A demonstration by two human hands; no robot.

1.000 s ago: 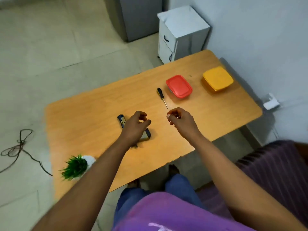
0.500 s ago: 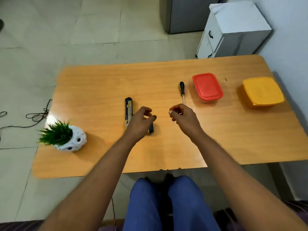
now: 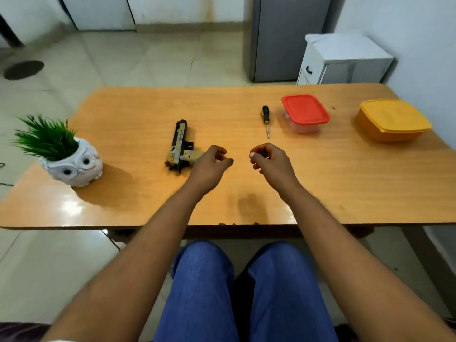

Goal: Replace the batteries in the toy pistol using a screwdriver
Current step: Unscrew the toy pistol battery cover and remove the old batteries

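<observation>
Near edge of the table (image 3: 138, 208): bare wood, open to pass.
Left end: owl planter (image 3: 71, 164) blocks it.
Middle: toy pistol (image 3: 180, 146) just left of the left hand (image 3: 209, 166).
Far right: screwdriver (image 3: 266, 119), red-lidded box (image 3: 304, 112) and yellow box (image 3: 392, 119) stand apart, with gaps between.

A glossy wood-grain finish is shown by the table (image 3: 320, 183). The containers' lids, red (image 3: 305, 109) and yellow (image 3: 393, 116), appear as smooth plastic; the owl pot (image 3: 74, 166) as matt ceramic.
</observation>
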